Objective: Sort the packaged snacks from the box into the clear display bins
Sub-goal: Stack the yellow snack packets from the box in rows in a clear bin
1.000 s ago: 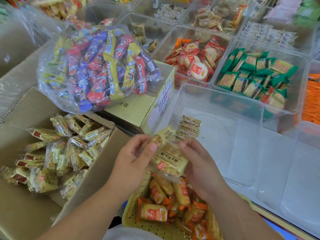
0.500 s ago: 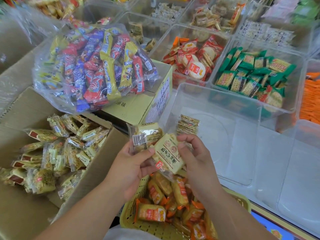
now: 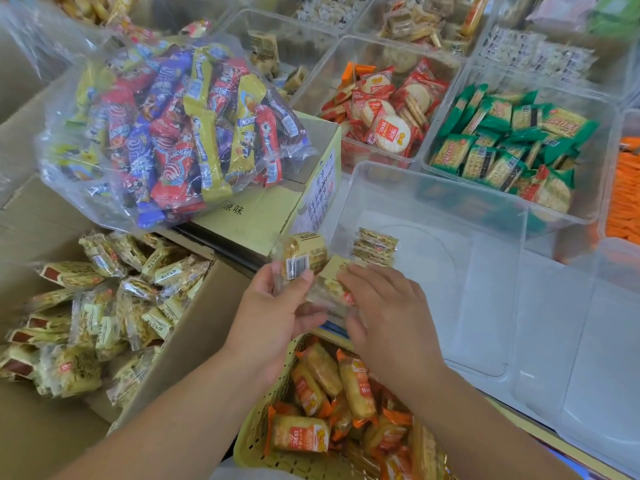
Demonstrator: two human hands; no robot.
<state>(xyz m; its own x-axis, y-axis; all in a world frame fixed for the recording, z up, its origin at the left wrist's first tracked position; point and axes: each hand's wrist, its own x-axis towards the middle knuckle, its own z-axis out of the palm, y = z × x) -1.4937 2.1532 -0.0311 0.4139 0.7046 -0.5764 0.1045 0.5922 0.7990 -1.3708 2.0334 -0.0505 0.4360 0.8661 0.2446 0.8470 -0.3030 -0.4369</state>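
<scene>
My left hand pinches a pale yellow snack pack, barcode side up, at the near left corner of a large clear bin. My right hand lies over a second yellow pack right beside the first, fingers curled on it. A few identical packs are stacked upright inside the bin, against its left wall. The cardboard box on the left holds several more of these packs.
A clear bag of colourful bars lies on a yellow-green carton. A yellow basket of orange-wrapped snacks sits below my hands. Behind stand bins of red cracker packs, green packs and orange packs.
Both hands have lifted the packs up and away from me to the bin's corner. The left pack has turned barcode side up, and my right hand has come over the second pack.
</scene>
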